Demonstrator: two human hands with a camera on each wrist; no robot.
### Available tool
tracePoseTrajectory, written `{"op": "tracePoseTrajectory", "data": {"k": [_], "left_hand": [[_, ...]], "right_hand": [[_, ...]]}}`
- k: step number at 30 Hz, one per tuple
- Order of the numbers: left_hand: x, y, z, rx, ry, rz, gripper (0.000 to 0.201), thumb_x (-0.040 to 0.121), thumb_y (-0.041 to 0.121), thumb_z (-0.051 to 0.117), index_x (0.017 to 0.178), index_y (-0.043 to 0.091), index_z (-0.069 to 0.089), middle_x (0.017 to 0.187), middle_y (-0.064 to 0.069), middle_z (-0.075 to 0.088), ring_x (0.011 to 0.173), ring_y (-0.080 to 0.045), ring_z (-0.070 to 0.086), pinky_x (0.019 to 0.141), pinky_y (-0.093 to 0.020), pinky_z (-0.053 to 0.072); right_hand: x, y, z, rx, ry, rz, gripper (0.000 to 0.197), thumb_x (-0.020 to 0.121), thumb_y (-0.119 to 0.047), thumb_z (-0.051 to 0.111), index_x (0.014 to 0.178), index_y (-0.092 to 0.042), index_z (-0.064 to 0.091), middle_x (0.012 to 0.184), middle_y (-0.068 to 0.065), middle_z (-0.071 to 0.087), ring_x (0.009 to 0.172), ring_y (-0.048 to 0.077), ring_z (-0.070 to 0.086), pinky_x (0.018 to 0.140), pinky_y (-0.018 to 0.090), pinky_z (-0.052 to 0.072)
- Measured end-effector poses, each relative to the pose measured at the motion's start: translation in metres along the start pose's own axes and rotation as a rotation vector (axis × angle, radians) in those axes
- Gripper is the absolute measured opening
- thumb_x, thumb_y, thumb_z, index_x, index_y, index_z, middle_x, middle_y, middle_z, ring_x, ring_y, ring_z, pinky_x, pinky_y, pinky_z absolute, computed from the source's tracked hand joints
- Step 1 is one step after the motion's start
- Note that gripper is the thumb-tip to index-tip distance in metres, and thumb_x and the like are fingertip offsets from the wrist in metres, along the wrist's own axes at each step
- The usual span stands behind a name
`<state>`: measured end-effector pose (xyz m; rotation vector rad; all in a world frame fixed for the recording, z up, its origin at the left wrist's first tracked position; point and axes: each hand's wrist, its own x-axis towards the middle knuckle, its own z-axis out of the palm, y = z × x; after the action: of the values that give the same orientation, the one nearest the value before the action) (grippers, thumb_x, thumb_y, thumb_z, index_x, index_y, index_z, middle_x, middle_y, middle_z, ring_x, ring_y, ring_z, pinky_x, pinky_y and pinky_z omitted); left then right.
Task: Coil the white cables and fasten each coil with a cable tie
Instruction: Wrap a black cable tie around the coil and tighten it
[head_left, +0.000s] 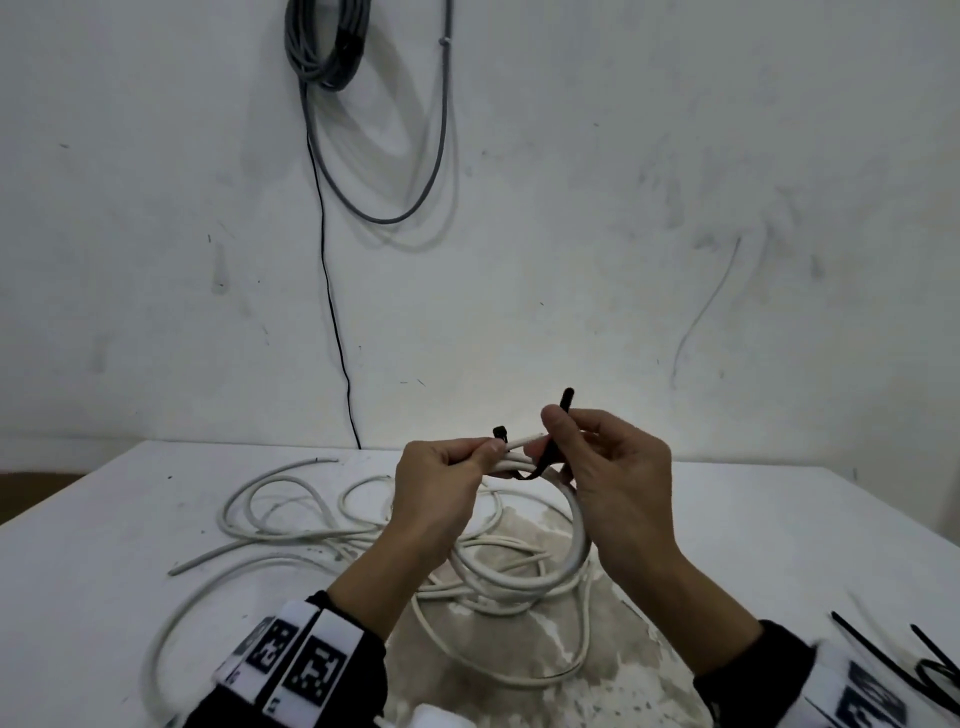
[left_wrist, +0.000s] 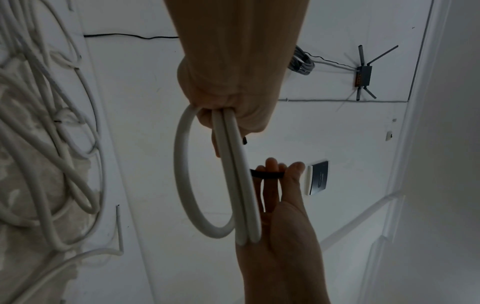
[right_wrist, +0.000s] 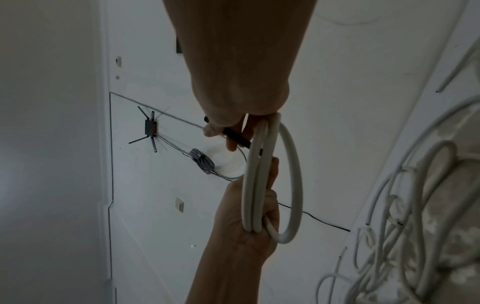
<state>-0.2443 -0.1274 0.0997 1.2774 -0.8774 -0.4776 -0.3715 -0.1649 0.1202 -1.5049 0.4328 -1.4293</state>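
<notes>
Left hand (head_left: 436, 486) grips the white coil (left_wrist: 233, 185) at its top, fingers curled round the bunched turns, held up above the tabletop (head_left: 779, 519). Right hand (head_left: 613, 467) is just beside the left, on the same coil; thumb and fingers pinch a black cable tie (head_left: 563, 410). Tie strap passes round the coil's turns; its free end sticks up past the right thumb, its head shows by the left thumb. Cannot tell if the tie is threaded through its head. Coil: about three turns, hanging below both hands. Loose white cables (head_left: 291, 519) lie tangled on the tabletop under and left of the coil. Spare black cable ties (head_left: 893, 660) lie on the tabletop, well to the coil's right. Grey cable bundle (head_left: 327, 41) hangs on the wall behind.
</notes>
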Motion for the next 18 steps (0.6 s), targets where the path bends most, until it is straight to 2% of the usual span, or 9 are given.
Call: {"op": "tracePoseTrajectory", "data": {"k": [3, 4, 5, 6, 9, 11, 12, 14, 18], "left_hand": [[0.002, -0.004, 0.0, -0.034, 0.016, -0.007, 0.014, 0.086, 0.017, 0.065, 0.091, 0.009, 0.076, 0.074, -0.01, 0.072, 0.093, -0.015, 0.041, 0.053, -0.022, 0.032], [0.002, -0.005, -0.001, -0.037, 0.027, -0.01, 0.014, 0.085, 0.017, 0.066, 0.091, 0.009, 0.076, 0.075, -0.01, 0.073, 0.094, -0.014, 0.037, 0.056, -0.022, 0.033], [0.001, -0.004, -0.001, -0.028, 0.042, -0.018, 0.013, 0.085, 0.016, 0.066, 0.09, 0.01, 0.076, 0.072, -0.009, 0.072, 0.065, -0.038, 0.05, 0.056, -0.021, 0.034], [0.001, -0.004, -0.002, -0.021, 0.057, -0.022, 0.012, 0.085, 0.016, 0.066, 0.089, 0.01, 0.076, 0.066, -0.006, 0.07, 0.046, -0.009, 0.035, 0.055, -0.021, 0.034], [-0.001, -0.003, -0.004, 0.014, 0.078, -0.007, 0.012, 0.085, 0.015, 0.066, 0.089, 0.009, 0.076, 0.054, 0.003, 0.067, 0.032, -0.013, 0.037, 0.049, -0.02, 0.031], [-0.002, -0.003, -0.002, 0.012, 0.074, 0.022, 0.013, 0.085, 0.016, 0.066, 0.088, 0.009, 0.076, 0.073, -0.005, 0.074, 0.052, -0.032, 0.041, 0.052, -0.021, 0.033], [-0.002, -0.003, -0.001, 0.018, 0.077, 0.036, 0.012, 0.085, 0.016, 0.066, 0.088, 0.01, 0.077, 0.079, -0.008, 0.075, 0.061, -0.03, 0.045, 0.054, -0.022, 0.034], [-0.002, -0.003, 0.0, 0.055, 0.101, 0.072, 0.011, 0.084, 0.016, 0.066, 0.083, 0.015, 0.077, 0.077, -0.004, 0.076, 0.045, -0.018, 0.055, 0.055, -0.023, 0.042], [-0.003, -0.004, 0.001, 0.11, 0.134, 0.128, 0.013, 0.082, 0.017, 0.068, 0.074, 0.023, 0.077, 0.07, 0.01, 0.074, 0.076, -0.001, 0.069, 0.075, -0.021, 0.051]], "right_hand": [[0.0, 0.003, 0.001, -0.089, -0.093, -0.012, 0.021, 0.088, -0.013, 0.062, 0.07, -0.011, 0.073, 0.057, -0.001, 0.068, 0.058, 0.008, 0.064, 0.07, 0.026, 0.057], [0.001, 0.004, 0.001, -0.151, -0.125, -0.011, 0.019, 0.088, -0.012, 0.062, 0.073, -0.016, 0.074, 0.058, -0.003, 0.068, 0.059, 0.006, 0.063, 0.074, 0.029, 0.056], [0.001, 0.006, 0.001, -0.218, -0.142, -0.016, 0.016, 0.088, -0.012, 0.062, 0.082, -0.022, 0.074, 0.059, -0.004, 0.069, 0.061, 0.006, 0.063, 0.075, 0.03, 0.056], [0.002, 0.006, 0.0, -0.281, -0.136, -0.033, 0.018, 0.087, -0.012, 0.063, 0.095, -0.025, 0.072, 0.061, -0.004, 0.07, 0.062, 0.006, 0.064, 0.074, 0.029, 0.055], [0.002, 0.008, -0.002, -0.427, -0.059, -0.119, 0.031, 0.083, -0.014, 0.069, 0.112, -0.022, 0.067, 0.063, -0.003, 0.072, 0.062, 0.009, 0.067, 0.064, 0.021, 0.052], [0.001, 0.009, 0.0, -0.519, -0.082, -0.155, 0.022, 0.083, -0.016, 0.069, 0.104, -0.019, 0.072, 0.064, 0.001, 0.072, 0.056, 0.01, 0.064, 0.055, 0.019, 0.046], [0.001, 0.01, 0.002, -0.577, -0.11, -0.168, 0.017, 0.084, -0.017, 0.067, 0.099, -0.017, 0.074, 0.063, 0.003, 0.072, 0.05, 0.009, 0.059, 0.05, 0.017, 0.041], [0.0, 0.013, 0.004, -0.675, -0.147, -0.176, 0.014, 0.086, -0.019, 0.064, 0.093, -0.015, 0.076, 0.062, 0.005, 0.07, 0.044, 0.008, 0.048, 0.047, 0.015, 0.034], [0.003, 0.013, 0.004, -0.728, -0.177, -0.135, 0.017, 0.087, -0.019, 0.061, 0.09, -0.017, 0.077, 0.057, 0.002, 0.067, 0.044, 0.008, 0.044, 0.049, 0.019, 0.032]]}}
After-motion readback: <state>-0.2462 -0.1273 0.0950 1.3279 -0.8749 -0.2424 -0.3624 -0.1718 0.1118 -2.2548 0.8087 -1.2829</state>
